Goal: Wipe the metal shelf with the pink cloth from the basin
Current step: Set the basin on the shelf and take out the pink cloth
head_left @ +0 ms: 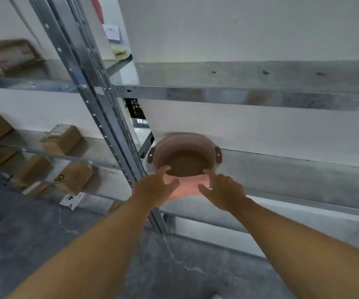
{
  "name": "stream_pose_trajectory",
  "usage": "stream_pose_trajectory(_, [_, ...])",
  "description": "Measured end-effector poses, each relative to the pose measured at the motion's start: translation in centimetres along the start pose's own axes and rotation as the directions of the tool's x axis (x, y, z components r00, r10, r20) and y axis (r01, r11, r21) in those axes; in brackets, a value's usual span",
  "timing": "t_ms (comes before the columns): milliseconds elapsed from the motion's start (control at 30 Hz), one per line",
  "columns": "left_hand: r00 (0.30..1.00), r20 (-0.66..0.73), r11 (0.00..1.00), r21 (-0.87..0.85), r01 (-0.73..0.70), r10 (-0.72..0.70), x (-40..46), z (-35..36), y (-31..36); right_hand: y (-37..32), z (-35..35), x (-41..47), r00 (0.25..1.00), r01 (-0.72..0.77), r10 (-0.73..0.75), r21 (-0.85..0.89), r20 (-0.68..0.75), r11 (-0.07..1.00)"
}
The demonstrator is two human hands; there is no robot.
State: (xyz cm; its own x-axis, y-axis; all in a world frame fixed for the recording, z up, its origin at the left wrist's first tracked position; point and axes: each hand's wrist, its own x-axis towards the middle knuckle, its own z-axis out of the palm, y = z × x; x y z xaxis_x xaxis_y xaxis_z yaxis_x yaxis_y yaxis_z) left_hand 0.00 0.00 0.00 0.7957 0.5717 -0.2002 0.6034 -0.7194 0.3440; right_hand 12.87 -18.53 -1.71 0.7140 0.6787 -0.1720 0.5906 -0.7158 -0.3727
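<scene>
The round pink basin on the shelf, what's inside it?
The round pink basin shows a bare brownish bottom; both hands hold the pink cloth across its near rim, hiding that edge.

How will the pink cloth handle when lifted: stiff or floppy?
Probably floppy: the cloth bunches between the left hand and right hand rather than holding a flat shape. Likely light, since fingers alone hold it. It may be damp, coming from the basin, but blur hides that.
</scene>
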Motion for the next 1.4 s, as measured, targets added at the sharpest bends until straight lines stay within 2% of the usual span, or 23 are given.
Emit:
stream_pose_trajectory(67, [0.997, 0.015, 0.993, -0.089, 0.075, -0.074, 6.1, 0.7, 0.2, 1.3, 0.2, 6.3, 0.997, -0.067, 0.059, 0.137, 0.057, 0.988])
stream_pose_trajectory(100, [0.996, 0.020, 0.988, -0.129, 0.089, -0.088, 5.6, 0.8, 0.2, 1.1, 0.6, 6.0, 0.995, -0.087, 0.073, 0.223, 0.070, 0.971])
stream_pose_trajectory(167, [0.989, 0.061, 0.961, -0.239, 0.143, -0.132, 5.5, 1.3, 0.3, 0.7, 1.4, 6.1, 0.989, -0.141, 0.105, 0.442, 0.104, 0.886])
stream_pose_trajectory(233, [0.982, 0.099, 0.931, -0.314, 0.185, -0.161, 6.4, 2.0, 0.3, 0.3, 2.2, 6.8, 0.983, -0.178, 0.123, 0.574, 0.133, 0.799])
stream_pose_trajectory(333, [0.974, 0.145, 0.920, -0.331, 0.212, -0.173, 7.9, 1.8, 0.3, -0.6, 2.3, 7.6, 0.976, -0.219, 0.163, 0.601, 0.147, 0.769])
stream_pose_trajectory(467, [0.961, 0.229, 0.845, -0.474, 0.247, -0.153, 9.2, 0.6, 0.0, -1.8, 1.1, 8.2, 0.934, -0.350, 0.291, 0.705, 0.209, 0.616])
stream_pose_trajectory(533, [0.956, 0.269, 0.824, -0.511, 0.245, -0.118, 9.2, -0.7, 0.2, -2.4, 0.2, 8.1, 0.920, -0.388, 0.289, 0.719, 0.265, 0.577])
stream_pose_trajectory(600, [0.963, 0.266, 0.838, -0.514, 0.186, -0.051, 8.9, -2.1, 0.5, -3.2, -1.0, 7.5, 0.941, -0.336, 0.260, 0.702, 0.218, 0.628])
stream_pose_trajectory(733, [0.980, 0.180, 0.876, -0.483, 0.010, 0.088, 6.4, -5.6, 1.0, -5.3, -4.2, 4.8, 0.983, -0.157, 0.184, 0.604, 0.017, 0.781])
stream_pose_trajectory(833, [0.986, 0.024, 0.872, -0.471, -0.133, 0.163, 3.0, -9.0, 0.8, -7.6, -7.0, 2.2, 0.988, -0.079, 0.138, 0.546, -0.067, 0.834])
stream_pose_trajectory(933, [0.949, -0.183, 0.822, -0.474, -0.316, 0.258, 1.1, -13.0, 0.7, -10.7, -10.0, -0.6, 0.974, -0.039, 0.153, 0.549, -0.164, 0.835])
stream_pose_trajectory(1033, [0.959, -0.223, 0.867, -0.428, -0.257, 0.174, 1.5, -17.2, 1.2, -13.2, -13.5, -2.4, 0.884, 0.173, 0.097, 0.512, -0.458, 0.841])
stream_pose_trajectory(1067, [0.935, -0.322, 0.861, -0.421, -0.285, 0.152, 1.6, -18.8, 1.8, -13.7, -14.7, -2.3, 0.833, 0.238, 0.070, 0.470, -0.549, 0.850])
stream_pose_trajectory(1100, [0.882, -0.422, 0.843, -0.379, -0.383, 0.211, 1.4, -20.7, 2.6, -14.4, -16.1, -1.9, 0.793, 0.295, 0.037, 0.436, -0.608, 0.850])
stream_pose_trajectory(1167, [0.800, -0.496, 0.830, -0.244, -0.503, 0.339, 1.9, -24.3, 4.2, -15.5, -19.0, 0.1, 0.743, 0.364, -0.007, 0.396, -0.669, 0.843])
stream_pose_trajectory(1233, [0.790, -0.503, 0.827, -0.230, -0.514, 0.351, 4.5, -27.2, 5.3, -16.5, -22.0, 3.0, 0.720, 0.366, -0.024, 0.351, -0.693, 0.862])
stream_pose_trajectory(1267, [0.788, -0.502, 0.837, -0.204, -0.508, 0.356, 6.5, -28.4, 5.9, -16.6, -23.5, 4.9, 0.733, 0.344, -0.030, 0.333, -0.680, 0.878])
stream_pose_trajectory(1333, [0.795, -0.483, 0.869, -0.128, -0.478, 0.367, 9.9, -30.3, 6.6, -16.8, -26.3, 8.2, 0.836, 0.201, -0.018, 0.275, -0.549, 0.940])
stream_pose_trajectory(1367, [0.809, -0.452, 0.881, -0.097, -0.463, 0.376, 11.3, -30.8, 6.6, -16.7, -27.1, 9.3, 0.866, 0.099, 0.007, 0.186, -0.499, 0.978])
stream_pose_trajectory(1400, [0.824, -0.423, 0.897, -0.054, -0.438, 0.377, 12.5, -30.9, 6.4, -16.5, -27.5, 10.0, 0.857, 0.008, 0.030, 0.071, -0.515, 0.997])
